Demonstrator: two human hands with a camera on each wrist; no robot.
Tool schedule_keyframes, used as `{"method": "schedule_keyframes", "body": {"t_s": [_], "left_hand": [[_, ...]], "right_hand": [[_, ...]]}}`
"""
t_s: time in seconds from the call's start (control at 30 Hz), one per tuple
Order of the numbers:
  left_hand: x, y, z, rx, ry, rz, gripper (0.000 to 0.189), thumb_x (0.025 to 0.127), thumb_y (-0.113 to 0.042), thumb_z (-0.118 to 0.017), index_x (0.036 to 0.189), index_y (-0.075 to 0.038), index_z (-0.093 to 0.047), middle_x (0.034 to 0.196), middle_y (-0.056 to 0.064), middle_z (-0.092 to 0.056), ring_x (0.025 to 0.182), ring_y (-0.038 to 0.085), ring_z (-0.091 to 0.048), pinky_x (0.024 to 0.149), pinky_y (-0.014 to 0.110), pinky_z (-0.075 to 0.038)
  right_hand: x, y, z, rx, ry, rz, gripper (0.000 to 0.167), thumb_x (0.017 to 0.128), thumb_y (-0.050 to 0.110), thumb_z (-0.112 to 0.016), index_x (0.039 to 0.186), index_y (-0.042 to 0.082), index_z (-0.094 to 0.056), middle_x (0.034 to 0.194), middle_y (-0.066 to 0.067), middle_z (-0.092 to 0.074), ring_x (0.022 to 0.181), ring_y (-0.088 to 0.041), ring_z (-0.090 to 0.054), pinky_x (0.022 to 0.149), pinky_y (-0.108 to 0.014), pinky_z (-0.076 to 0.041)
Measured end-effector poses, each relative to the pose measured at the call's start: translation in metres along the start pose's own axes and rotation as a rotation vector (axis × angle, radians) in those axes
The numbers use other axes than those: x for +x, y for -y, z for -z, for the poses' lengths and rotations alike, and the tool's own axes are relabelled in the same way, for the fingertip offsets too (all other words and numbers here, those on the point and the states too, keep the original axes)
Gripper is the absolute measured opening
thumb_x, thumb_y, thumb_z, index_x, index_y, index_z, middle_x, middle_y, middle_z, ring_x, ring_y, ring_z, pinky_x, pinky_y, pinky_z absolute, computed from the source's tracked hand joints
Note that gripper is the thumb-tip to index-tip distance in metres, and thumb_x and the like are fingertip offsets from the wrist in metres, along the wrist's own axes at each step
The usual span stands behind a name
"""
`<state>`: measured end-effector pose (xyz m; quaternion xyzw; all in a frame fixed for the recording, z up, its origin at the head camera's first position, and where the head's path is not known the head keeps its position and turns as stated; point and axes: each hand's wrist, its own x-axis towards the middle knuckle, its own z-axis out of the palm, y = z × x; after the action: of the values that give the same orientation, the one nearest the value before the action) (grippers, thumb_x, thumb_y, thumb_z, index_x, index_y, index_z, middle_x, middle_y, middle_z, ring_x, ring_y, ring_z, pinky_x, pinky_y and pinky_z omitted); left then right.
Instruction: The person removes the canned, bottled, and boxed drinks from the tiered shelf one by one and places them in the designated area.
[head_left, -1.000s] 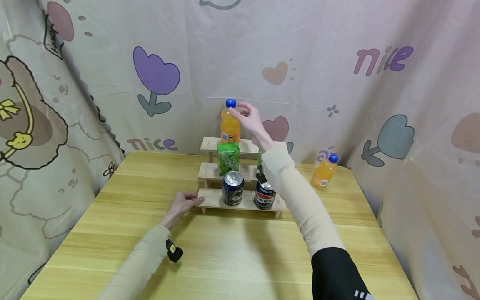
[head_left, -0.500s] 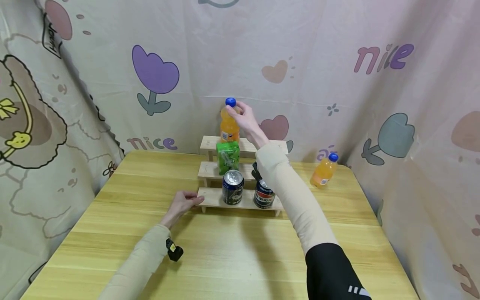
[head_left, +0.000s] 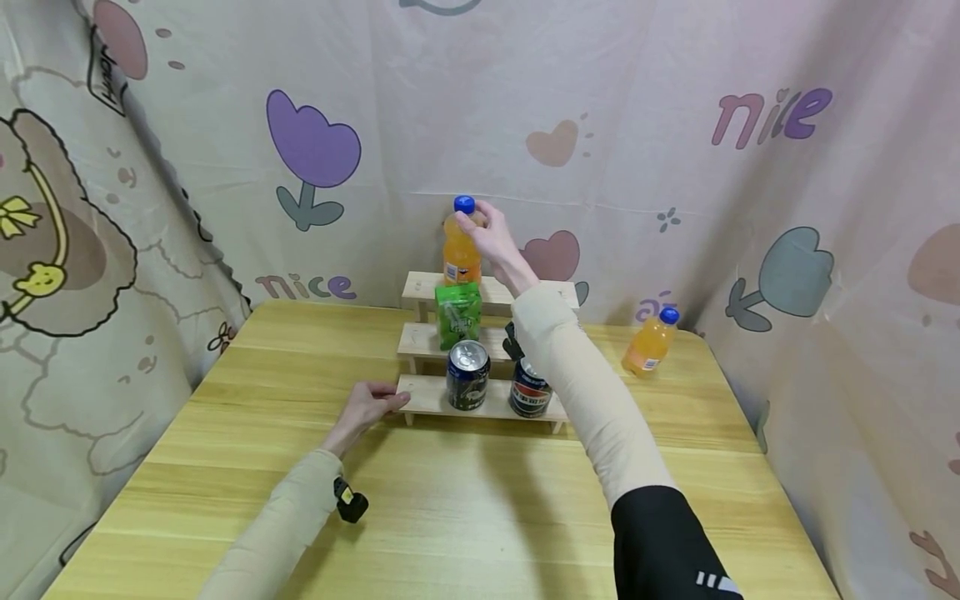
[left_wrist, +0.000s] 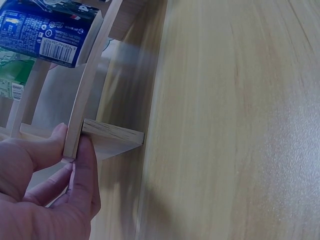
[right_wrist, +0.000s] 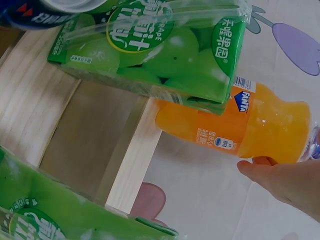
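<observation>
My left hand (head_left: 369, 406) pinches the left end of the lowest step of a three-tier wooden display rack (head_left: 431, 398). In the left wrist view the thumb lies over the board (left_wrist: 80, 117) with fingers curled beneath. At the top tier, my right hand (head_left: 495, 237) holds an orange Fanta bottle (head_left: 460, 254) with a blue cap by its upper part. The bottle stands upright at the tier's left side. A green grape juice carton (head_left: 457, 317) is on the middle tier; a second juice carton (right_wrist: 65, 220) shows in the right wrist view, hidden by my arm from the head.
Two dark blue soda cans, a left can (head_left: 467, 377) and a right can (head_left: 529, 392), stand on the lowest tier. Another orange soda bottle (head_left: 649, 342) stands on the wooden table (head_left: 247, 433) at the back right. A patterned curtain (head_left: 420, 100) hangs close behind the rack.
My right forearm has swung slightly left, and the right hand has shifted a little at the bottle's upper part. The left hand keeps its place on the rack.
</observation>
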<state>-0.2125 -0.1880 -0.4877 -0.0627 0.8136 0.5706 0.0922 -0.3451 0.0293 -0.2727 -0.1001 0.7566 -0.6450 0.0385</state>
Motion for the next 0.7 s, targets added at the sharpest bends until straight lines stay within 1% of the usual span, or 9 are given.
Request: {"method": "schedule_keyframes", "body": {"t_s": [0.13,0.27,0.4,0.47,0.6,0.7], "left_hand": [[0.0,0.0,-0.001,0.001,-0.001,0.011,0.04,0.094,-0.017,-0.071,0.12,0.013,-0.064,0.104,0.02,-0.075,0.079,0.01,-0.065,0.077,0.028,-0.057],[0.0,0.001,0.0,0.007,0.003,0.013,0.041,0.095,-0.018,-0.071,0.122,0.012,-0.064,0.108,0.023,-0.074,0.082,0.012,-0.066,0.079,0.03,-0.058],[0.0,0.0,0.001,0.0,-0.001,0.025,0.042,0.095,-0.018,-0.071,0.123,0.012,-0.063,0.111,0.024,-0.073,0.083,0.012,-0.066,0.081,0.03,-0.058],[0.0,0.0,0.001,-0.004,0.0,0.026,0.042,0.095,-0.018,-0.071,0.123,0.012,-0.062,0.111,0.024,-0.073,0.083,0.011,-0.067,0.081,0.03,-0.059],[0.001,0.001,0.001,-0.009,-0.004,0.017,0.042,0.094,-0.017,-0.072,0.123,0.013,-0.063,0.111,0.025,-0.073,0.081,0.01,-0.067,0.081,0.031,-0.059],[0.001,0.002,0.0,-0.009,-0.012,0.015,0.042,0.094,-0.017,-0.072,0.121,0.013,-0.064,0.11,0.024,-0.074,0.08,0.009,-0.066,0.08,0.031,-0.059]], "right_hand": [[0.0,0.0,0.002,0.003,-0.008,0.01,0.048,0.105,0.025,-0.053,0.15,0.01,-0.044,0.153,-0.015,-0.047,0.144,-0.031,-0.043,0.125,-0.05,-0.028],[-0.002,0.001,0.006,0.017,-0.019,0.01,0.048,0.105,0.024,-0.053,0.15,0.01,-0.045,0.143,-0.019,-0.056,0.134,-0.031,-0.052,0.122,-0.048,-0.033],[-0.004,0.003,0.012,0.027,-0.034,0.031,0.045,0.104,0.023,-0.055,0.146,0.01,-0.049,0.138,-0.021,-0.059,0.13,-0.032,-0.054,0.12,-0.047,-0.036],[-0.005,0.004,0.016,0.049,-0.044,0.041,0.042,0.104,0.021,-0.056,0.144,0.009,-0.051,0.136,-0.021,-0.059,0.127,-0.031,-0.055,0.119,-0.047,-0.037],[-0.01,0.007,0.025,0.071,-0.072,0.049,0.038,0.103,0.019,-0.057,0.139,0.008,-0.054,0.124,-0.018,-0.061,0.117,-0.028,-0.056,0.115,-0.045,-0.04],[-0.015,0.01,0.034,0.077,-0.086,0.045,0.037,0.103,0.019,-0.058,0.138,0.008,-0.055,0.116,-0.014,-0.061,0.113,-0.027,-0.057,0.113,-0.046,-0.043]]}}
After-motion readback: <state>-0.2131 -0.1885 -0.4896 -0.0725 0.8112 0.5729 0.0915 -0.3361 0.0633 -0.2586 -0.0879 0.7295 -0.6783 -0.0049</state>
